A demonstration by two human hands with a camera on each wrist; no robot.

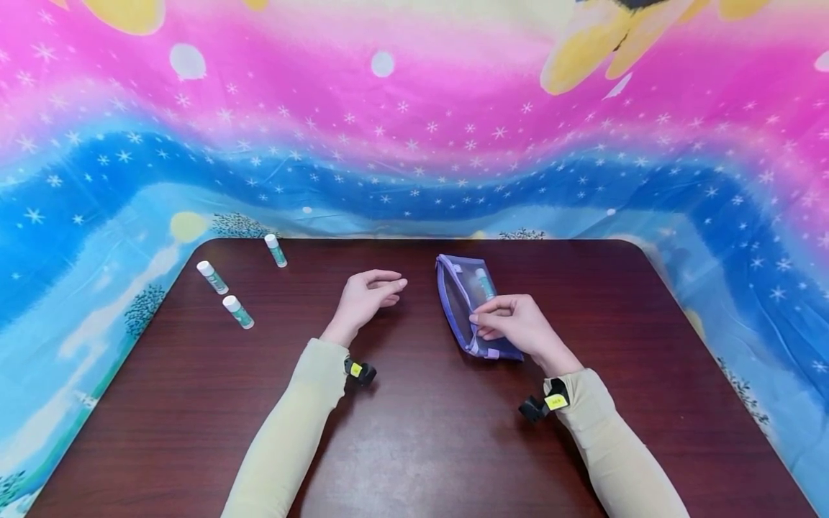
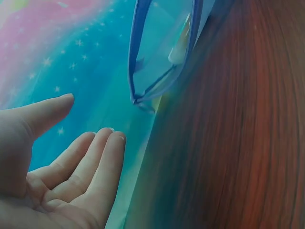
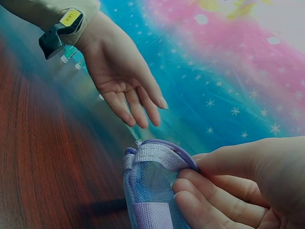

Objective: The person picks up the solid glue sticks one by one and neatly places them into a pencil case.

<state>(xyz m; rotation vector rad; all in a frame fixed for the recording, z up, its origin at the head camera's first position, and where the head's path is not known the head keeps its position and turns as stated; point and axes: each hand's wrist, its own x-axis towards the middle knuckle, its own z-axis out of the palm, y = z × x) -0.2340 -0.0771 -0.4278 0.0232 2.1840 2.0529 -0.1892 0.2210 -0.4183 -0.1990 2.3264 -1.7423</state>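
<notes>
My right hand point(image 1: 514, 324) pinches the zippered edge of a purple mesh pouch point(image 1: 447, 302) between thumb and fingers. The pouch's mouth gapes toward the left, and one glue stick point(image 1: 483, 283) shows through the mesh inside. To the left of the pouch, my left hand point(image 1: 369, 298) hovers over the table with relaxed fingers and nothing in them. In the left wrist view the pouch point(image 2: 131, 57) lies beyond those fingertips. The right wrist view shows the right thumb and fingers on the pouch's zipper binding point(image 3: 162, 155).
Three white-capped glue sticks with green labels, a back one point(image 1: 275, 252), a left one point(image 1: 212, 278) and a nearer one point(image 1: 238, 312), stand at the left of the dark wooden table point(image 1: 414, 446). A colourful printed cloth point(image 1: 414, 144) surrounds the table's back and sides.
</notes>
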